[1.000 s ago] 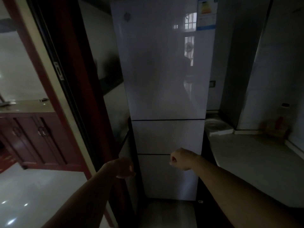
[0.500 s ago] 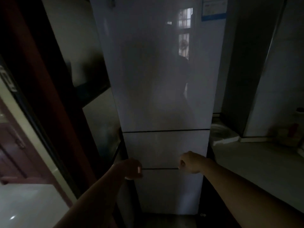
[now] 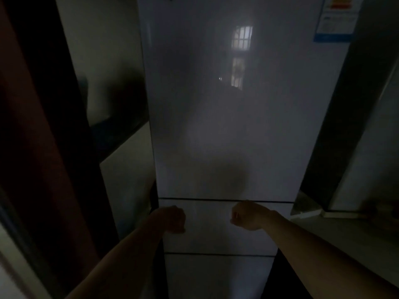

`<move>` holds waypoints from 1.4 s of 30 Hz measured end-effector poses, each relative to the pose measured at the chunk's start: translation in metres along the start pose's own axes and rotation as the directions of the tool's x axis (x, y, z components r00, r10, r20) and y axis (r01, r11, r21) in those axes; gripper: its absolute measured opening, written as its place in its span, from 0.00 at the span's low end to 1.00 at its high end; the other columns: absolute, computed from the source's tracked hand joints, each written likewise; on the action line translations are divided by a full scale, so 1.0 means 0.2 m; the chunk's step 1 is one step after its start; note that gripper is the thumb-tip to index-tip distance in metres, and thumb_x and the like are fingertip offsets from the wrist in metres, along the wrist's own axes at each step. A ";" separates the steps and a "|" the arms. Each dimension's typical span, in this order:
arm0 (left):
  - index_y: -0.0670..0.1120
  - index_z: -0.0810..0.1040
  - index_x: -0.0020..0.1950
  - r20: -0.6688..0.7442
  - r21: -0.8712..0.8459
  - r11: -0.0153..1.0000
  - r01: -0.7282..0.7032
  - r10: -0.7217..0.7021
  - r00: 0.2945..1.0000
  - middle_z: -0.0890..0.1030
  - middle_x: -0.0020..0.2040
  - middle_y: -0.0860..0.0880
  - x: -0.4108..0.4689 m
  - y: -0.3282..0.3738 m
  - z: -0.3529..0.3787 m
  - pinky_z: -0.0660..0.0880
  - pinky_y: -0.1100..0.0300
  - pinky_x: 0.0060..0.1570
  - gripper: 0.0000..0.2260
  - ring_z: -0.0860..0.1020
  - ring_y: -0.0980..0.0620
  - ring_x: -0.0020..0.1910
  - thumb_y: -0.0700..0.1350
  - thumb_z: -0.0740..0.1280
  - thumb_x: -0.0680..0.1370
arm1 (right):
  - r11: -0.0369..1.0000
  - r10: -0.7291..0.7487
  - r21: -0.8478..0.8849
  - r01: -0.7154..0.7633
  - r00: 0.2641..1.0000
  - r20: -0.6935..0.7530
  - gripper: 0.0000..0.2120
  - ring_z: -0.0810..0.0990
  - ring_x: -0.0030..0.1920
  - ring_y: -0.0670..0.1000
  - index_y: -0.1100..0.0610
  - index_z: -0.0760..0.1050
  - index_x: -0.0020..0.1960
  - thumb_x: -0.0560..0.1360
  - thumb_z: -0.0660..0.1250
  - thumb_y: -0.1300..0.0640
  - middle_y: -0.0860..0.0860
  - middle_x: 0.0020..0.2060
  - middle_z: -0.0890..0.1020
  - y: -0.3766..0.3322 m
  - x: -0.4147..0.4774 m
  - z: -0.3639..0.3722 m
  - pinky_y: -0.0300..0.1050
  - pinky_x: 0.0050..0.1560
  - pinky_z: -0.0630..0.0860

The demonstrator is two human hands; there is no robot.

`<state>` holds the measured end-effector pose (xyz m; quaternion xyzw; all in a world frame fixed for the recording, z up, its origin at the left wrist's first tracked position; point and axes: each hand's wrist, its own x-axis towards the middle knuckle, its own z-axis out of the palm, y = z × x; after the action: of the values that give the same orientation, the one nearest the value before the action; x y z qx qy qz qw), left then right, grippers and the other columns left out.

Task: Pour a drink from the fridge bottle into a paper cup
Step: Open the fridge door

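Note:
A tall pale fridge (image 3: 224,126) fills the middle of the dim view, all its doors closed. Its glossy upper door reflects a barred window. My left hand (image 3: 171,220) hovers in front of the middle door near its left edge, fingers curled and holding nothing. My right hand (image 3: 250,215) is level with it, just under the seam below the upper door, also curled with nothing in it. No bottle or paper cup is in view.
A dark red-brown door frame (image 3: 43,147) stands close on the left. To the right of the fridge runs a pale counter (image 3: 349,238) with a white box-like object (image 3: 306,207) at its near corner. An energy label (image 3: 336,18) sits on the upper door's top right.
The view has moved closer to the fridge, which now fills more of the frame. Both hands have risen from the lower seam to the middle door.

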<state>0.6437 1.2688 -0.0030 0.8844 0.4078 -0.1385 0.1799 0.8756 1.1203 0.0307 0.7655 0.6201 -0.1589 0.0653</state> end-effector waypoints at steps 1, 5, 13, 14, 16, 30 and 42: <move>0.42 0.80 0.59 -0.026 -0.001 1.000 -0.009 0.008 1.000 0.80 0.62 0.43 0.04 0.00 -0.02 0.69 0.54 0.63 0.18 0.77 0.44 0.63 0.54 0.60 0.82 | 1.000 -0.023 0.008 0.023 1.000 -0.021 0.16 0.78 0.49 0.54 0.55 0.74 0.44 0.80 0.59 0.43 0.53 0.48 0.78 -0.02 0.04 -0.01 0.47 0.49 0.74; 0.48 0.81 0.57 -0.279 0.036 0.997 0.061 -0.048 0.959 0.81 0.57 0.48 0.14 0.00 -0.10 0.75 0.56 0.56 0.17 0.79 0.46 0.57 0.58 0.62 0.79 | 0.991 -0.131 -0.035 0.127 0.979 -0.156 0.14 0.79 0.51 0.58 0.58 0.76 0.47 0.79 0.61 0.47 0.57 0.50 0.80 -0.09 0.17 -0.18 0.44 0.46 0.72; 0.51 0.76 0.59 -0.923 -0.360 0.887 -0.289 -0.294 0.248 0.74 0.58 0.49 0.14 -0.13 -0.32 0.74 0.54 0.52 0.22 0.73 0.49 0.57 0.61 0.72 0.71 | 0.785 -0.590 -0.487 0.383 0.702 -0.398 0.18 0.70 0.70 0.57 0.55 0.74 0.66 0.78 0.66 0.53 0.56 0.68 0.73 -0.52 0.44 -0.76 0.50 0.71 0.61; 0.49 0.73 0.64 -0.902 -0.429 0.839 -0.336 -0.377 0.211 0.72 0.61 0.47 0.14 -0.11 -0.37 0.72 0.54 0.54 0.27 0.71 0.48 0.59 0.60 0.74 0.70 | 0.709 -0.668 -0.592 0.383 0.633 -0.391 0.19 0.69 0.70 0.58 0.55 0.73 0.68 0.78 0.66 0.54 0.56 0.69 0.73 -0.58 0.47 -0.84 0.52 0.72 0.59; 0.48 0.67 0.70 -0.871 -0.490 0.765 -0.419 -0.448 0.202 0.68 0.66 0.46 0.13 -0.08 -0.43 0.72 0.51 0.57 0.35 0.70 0.47 0.63 0.59 0.76 0.69 | 0.578 -0.720 -0.783 0.230 0.596 -0.357 0.21 0.63 0.74 0.57 0.53 0.69 0.72 0.80 0.61 0.55 0.53 0.72 0.69 -0.71 0.51 -0.99 0.55 0.75 0.53; 0.48 0.46 0.81 -0.847 -0.530 0.650 -0.544 -0.373 0.379 0.58 0.78 0.46 0.30 -0.14 -0.51 0.67 0.45 0.71 0.59 0.60 0.48 0.76 0.53 0.82 0.62 | 0.174 -0.665 -0.975 -0.139 0.714 -0.220 0.40 0.55 0.76 0.62 0.49 0.65 0.72 0.66 0.73 0.37 0.56 0.74 0.64 -1.08 0.57 -1.32 0.65 0.75 0.40; 0.54 0.40 0.80 -0.831 -0.533 0.703 -0.470 -0.334 0.444 0.57 0.78 0.45 0.23 -0.12 -0.55 0.72 0.42 0.66 0.58 0.62 0.44 0.74 0.50 0.81 0.66 | 0.201 -0.665 -0.974 -0.101 0.716 -0.212 0.28 0.64 0.70 0.62 0.59 0.73 0.67 0.70 0.72 0.49 0.59 0.68 0.72 -1.13 0.56 -1.32 0.57 0.76 0.49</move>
<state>0.6643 1.3616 0.0722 0.6933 0.4172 0.5235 0.2669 0.7184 1.3532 0.2645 0.4281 0.7068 0.4914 0.2752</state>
